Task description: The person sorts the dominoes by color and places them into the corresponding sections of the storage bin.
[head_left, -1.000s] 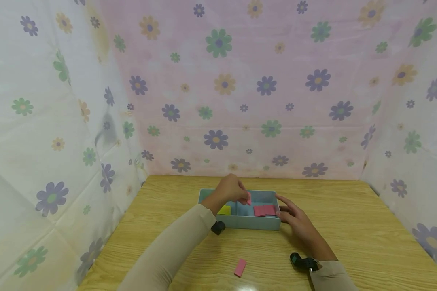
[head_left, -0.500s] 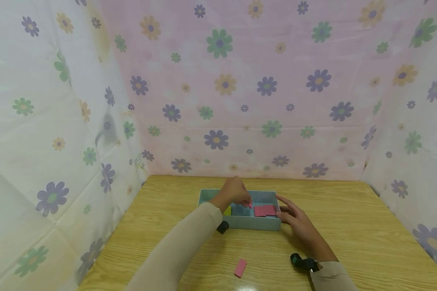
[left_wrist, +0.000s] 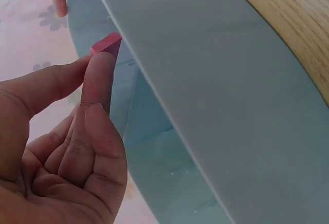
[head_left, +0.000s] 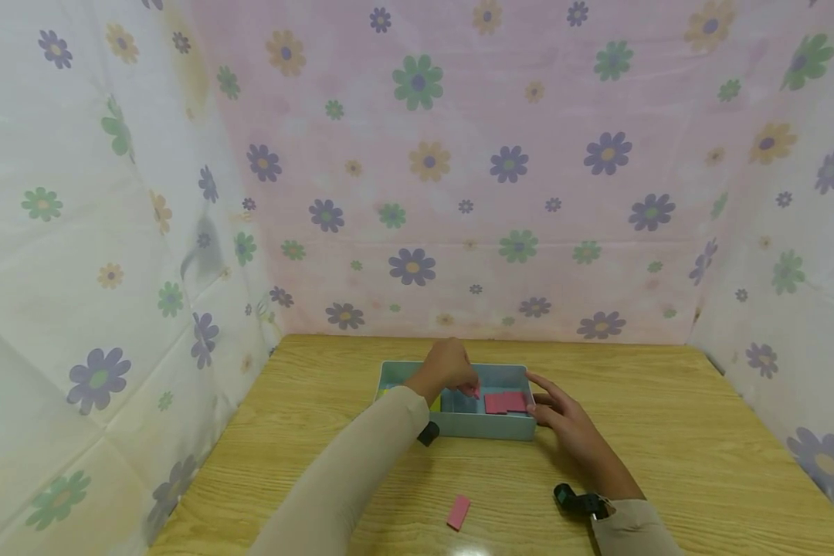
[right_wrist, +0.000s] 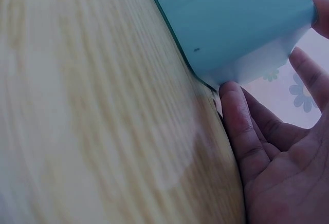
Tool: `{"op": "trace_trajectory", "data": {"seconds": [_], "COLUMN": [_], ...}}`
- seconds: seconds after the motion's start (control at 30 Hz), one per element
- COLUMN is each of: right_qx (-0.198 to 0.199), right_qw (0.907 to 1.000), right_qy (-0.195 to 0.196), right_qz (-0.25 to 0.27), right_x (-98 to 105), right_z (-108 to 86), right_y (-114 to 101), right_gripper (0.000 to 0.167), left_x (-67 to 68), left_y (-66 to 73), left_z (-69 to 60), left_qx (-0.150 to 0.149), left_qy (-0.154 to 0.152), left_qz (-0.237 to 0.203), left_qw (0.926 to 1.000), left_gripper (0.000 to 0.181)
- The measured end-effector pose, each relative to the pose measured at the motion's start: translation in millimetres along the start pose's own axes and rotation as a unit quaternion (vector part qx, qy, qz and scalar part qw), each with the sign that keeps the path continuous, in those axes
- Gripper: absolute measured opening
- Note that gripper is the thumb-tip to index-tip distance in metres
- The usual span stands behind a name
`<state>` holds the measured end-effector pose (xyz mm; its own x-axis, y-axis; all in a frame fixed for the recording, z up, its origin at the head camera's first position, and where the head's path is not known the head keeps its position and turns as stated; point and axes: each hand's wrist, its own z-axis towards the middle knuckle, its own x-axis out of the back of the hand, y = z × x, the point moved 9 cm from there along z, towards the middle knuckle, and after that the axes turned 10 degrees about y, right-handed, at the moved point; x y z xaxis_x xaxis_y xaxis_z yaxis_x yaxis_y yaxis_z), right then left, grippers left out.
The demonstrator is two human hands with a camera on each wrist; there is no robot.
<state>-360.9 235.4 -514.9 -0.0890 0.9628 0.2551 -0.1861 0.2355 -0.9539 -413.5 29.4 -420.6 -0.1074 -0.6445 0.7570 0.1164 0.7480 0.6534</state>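
A shallow light blue box with compartments stands on the table. Between thumb and index finger, my left hand pinches a small flat pink block, held over the middle part of the box. The other fingers of that hand curl into the palm. My right hand holds the box's right end, thumb at the near corner and index finger at the far one. Flat pink blocks lie in the right compartment. Yellow blocks in the left part are mostly hidden by my left arm.
One more pink block lies on the wooden table in front of the box. Flowered cloth hangs behind the table and along both sides. Each wrist wears a small black camera.
My left hand has moved slightly right and lower with the pink block, deeper into the box. The right hand and the box have stayed in place.
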Motion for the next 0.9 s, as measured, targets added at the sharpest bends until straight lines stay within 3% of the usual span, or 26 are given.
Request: {"op": "trace_trajectory", "data": {"seconds": [0.63,0.9], "right_qx": [-0.004,-0.004], "right_qw": [1.0,1.0], "right_qy": [0.001,0.001], "right_qz": [0.006,0.004], "right_x": [0,0], "right_z": [0.1,0.4], "right_y": [1,1], "right_gripper": [0.06,0.059], "left_x": [-9.7,-9.5], "left_y": [5.3,6.5], "left_z": [1.0,2.2], "left_qx": [-0.001,-0.006], "left_qy": [-0.014,-0.008], "left_qz": [-0.013,0.013], "left_qw": [0.9998,0.9999], "left_gripper": [0.02,0.019]}}
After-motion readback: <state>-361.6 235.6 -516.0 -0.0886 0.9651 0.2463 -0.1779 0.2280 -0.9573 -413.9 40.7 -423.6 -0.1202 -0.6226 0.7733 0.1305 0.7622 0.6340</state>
